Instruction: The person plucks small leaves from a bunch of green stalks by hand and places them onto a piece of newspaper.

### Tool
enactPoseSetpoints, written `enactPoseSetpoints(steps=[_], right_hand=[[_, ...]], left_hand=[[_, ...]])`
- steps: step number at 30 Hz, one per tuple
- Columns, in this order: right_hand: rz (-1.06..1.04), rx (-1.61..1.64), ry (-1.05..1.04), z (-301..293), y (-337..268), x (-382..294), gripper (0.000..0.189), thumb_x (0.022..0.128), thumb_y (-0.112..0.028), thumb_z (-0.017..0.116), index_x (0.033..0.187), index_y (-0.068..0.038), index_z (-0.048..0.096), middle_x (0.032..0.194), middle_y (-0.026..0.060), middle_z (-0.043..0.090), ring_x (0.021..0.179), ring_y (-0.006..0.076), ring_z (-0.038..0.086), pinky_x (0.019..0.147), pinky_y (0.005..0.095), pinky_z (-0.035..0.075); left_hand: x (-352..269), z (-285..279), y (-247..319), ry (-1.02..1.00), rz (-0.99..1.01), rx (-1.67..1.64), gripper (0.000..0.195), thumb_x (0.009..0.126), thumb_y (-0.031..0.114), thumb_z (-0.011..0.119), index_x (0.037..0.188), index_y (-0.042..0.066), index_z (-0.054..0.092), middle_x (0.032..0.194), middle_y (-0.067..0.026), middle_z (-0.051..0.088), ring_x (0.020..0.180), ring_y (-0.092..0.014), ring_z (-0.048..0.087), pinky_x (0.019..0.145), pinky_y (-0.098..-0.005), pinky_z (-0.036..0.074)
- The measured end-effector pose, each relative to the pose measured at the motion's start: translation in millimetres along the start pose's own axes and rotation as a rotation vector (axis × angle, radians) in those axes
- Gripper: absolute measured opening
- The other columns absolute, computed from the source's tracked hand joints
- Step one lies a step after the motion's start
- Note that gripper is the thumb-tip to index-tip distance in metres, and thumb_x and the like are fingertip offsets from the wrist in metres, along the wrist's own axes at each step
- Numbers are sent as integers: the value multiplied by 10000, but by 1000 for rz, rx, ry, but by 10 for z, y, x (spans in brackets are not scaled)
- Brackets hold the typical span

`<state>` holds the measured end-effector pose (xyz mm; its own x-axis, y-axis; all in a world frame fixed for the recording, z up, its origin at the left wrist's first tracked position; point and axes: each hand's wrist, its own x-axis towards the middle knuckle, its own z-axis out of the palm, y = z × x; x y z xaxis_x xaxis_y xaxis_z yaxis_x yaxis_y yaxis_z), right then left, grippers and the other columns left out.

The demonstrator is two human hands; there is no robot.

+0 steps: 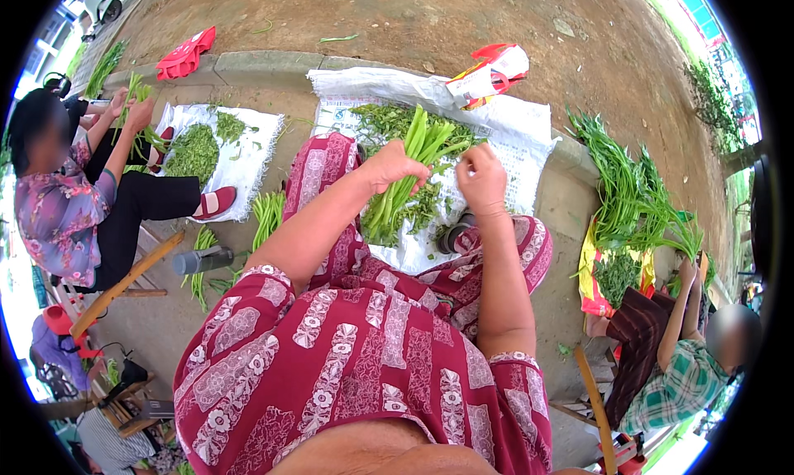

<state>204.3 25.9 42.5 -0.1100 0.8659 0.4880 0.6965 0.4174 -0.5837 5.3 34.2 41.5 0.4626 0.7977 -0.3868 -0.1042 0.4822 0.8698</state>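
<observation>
My left hand (397,168) grips a bunch of long green leafy-vegetable stems (422,143), held slanting over a white woven plastic sack (524,143) spread on the ground. Close to the bunch on its right, my right hand (481,176) has its fingers curled in; whether something small is pinched there is hidden. Beneath both hands, a heap of stripped green leaves (384,118) covers part of the sack. Tied bundles of trimmed stems (268,216) lie on the pavement beside my left knee.
A person (62,190) at left holds stems above another leaf-strewn white sack (263,134). At right, a person (676,376) grasps a long-stemmed pile of greens (626,177). A grey bottle (203,260), red bag (186,53), printed plastic bag (490,75) and stone kerb (267,67) are nearby.
</observation>
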Motion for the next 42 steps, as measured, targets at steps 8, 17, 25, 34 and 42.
enactPoseSetpoints(steps=[8, 17, 25, 34, 42], right_hand=[[391, 349, 83, -142, 475, 19, 132, 759, -81, 633, 670, -21, 557, 574, 26, 495, 509, 91, 432, 509, 244, 401], [523, 773, -204, -81, 154, -33, 169, 817, -107, 621, 950, -4, 627, 717, -7, 581, 577, 55, 514, 552, 203, 460], [624, 889, -463, -118, 5, -57, 170, 823, -103, 627, 933, 26, 628, 725, 13, 611, 582, 62, 546, 542, 209, 471], [557, 821, -439, -106, 10, -71, 102, 782, -49, 609, 857, 15, 635, 715, 9, 614, 577, 58, 536, 519, 201, 436], [242, 451, -243, -28, -33, -80, 50, 726, -33, 618, 765, -3, 611, 667, 40, 577, 568, 81, 526, 513, 227, 426]], left_hand=[[-114, -47, 100, 6, 14, -145, 178, 718, 23, 677, 861, 3, 574, 670, -89, 592, 535, -169, 576, 465, -311, 494], [-89, -39, 40, 4, 38, -104, 151, 719, 28, 669, 845, 2, 590, 692, -89, 604, 557, -156, 576, 490, -292, 493], [-91, 2, 7, -8, 33, -5, 166, 724, 9, 664, 870, 10, 586, 698, -70, 595, 564, -147, 581, 495, -285, 496], [-79, -20, -3, -3, 15, 5, 167, 722, 4, 655, 874, 2, 585, 721, -69, 592, 586, -141, 577, 493, -281, 496], [-71, 3, 12, 16, 29, 28, 166, 711, -1, 653, 862, 0, 584, 703, -72, 588, 570, -142, 569, 474, -281, 485]])
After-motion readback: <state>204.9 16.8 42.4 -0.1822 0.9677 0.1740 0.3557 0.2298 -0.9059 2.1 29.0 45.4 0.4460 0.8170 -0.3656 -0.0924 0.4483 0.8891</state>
